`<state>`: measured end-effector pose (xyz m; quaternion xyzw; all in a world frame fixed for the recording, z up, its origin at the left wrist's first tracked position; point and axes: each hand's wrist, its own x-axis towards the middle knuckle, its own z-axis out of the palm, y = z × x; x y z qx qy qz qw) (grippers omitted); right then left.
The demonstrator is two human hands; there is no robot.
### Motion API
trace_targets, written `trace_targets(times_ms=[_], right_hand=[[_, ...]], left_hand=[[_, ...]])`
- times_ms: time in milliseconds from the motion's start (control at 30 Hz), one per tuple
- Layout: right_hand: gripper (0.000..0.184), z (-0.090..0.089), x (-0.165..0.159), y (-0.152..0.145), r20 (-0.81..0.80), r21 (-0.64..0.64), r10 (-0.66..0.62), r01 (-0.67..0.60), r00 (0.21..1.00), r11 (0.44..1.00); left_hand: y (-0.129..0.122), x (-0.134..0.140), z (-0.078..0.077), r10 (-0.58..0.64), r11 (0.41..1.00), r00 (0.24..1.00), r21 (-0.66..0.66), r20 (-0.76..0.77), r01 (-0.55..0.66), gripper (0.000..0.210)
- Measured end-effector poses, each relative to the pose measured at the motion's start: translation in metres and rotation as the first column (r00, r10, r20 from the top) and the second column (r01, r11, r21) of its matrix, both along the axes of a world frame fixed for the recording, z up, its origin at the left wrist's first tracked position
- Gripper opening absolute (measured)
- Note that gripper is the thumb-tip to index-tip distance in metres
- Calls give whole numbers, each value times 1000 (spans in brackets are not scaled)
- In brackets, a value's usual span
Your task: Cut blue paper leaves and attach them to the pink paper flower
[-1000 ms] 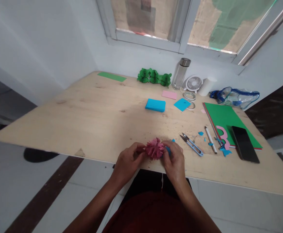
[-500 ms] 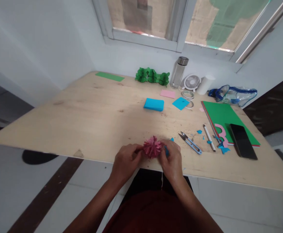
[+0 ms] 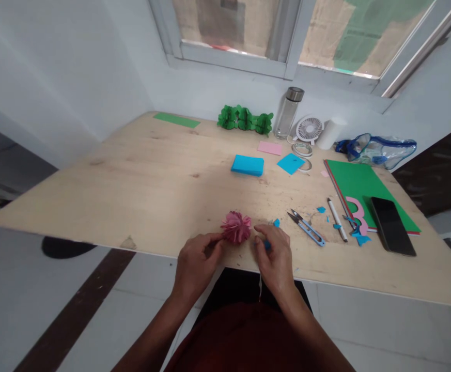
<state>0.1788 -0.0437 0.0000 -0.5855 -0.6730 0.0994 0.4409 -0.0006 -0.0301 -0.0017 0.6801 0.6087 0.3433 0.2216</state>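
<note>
A round pink paper flower [image 3: 236, 228] with many folded petals is near the front edge of the wooden table [image 3: 163, 196]. My left hand [image 3: 198, 261] pinches its left side between thumb and fingertips. To the right of the flower, my right hand [image 3: 275, 256] is apart from it, with thumb and forefinger spread and nothing between them. A blue paper scrap [image 3: 267, 244] shows behind the right thumb. Right of that hand lie blue-handled thread snips [image 3: 306, 227] with their blades apart.
Blue paper sheets [image 3: 247, 165] lie mid-table. At the back stand a green paper garland [image 3: 244, 119], a glass bottle [image 3: 288, 113] and a small fan [image 3: 309, 128]. To the right are a white marker [image 3: 337, 219], green sheets [image 3: 359, 178] and a phone [image 3: 393, 226].
The flower has shifted slightly left and turned in my left hand. My right fingers have come off its right side, leaving a gap.
</note>
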Motion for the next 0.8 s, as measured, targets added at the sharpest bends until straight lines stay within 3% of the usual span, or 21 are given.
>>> trace_targets(times_ms=[300, 500, 800], right_hand=[[19, -2, 2, -6, -5, 6, -2, 2, 1000, 1000], [20, -3, 5, -10, -8, 23, -29, 29, 1000, 999], [20, 1, -3, -6, 15, 21, 24, -24, 1000, 999]], left_hand=[[1, 4, -2, 9, 1000, 997, 19, -80, -7, 25], [11, 0, 6, 8, 997, 996, -71, 86, -2, 22], [20, -12, 9, -45, 989, 987, -134, 158, 66, 22]])
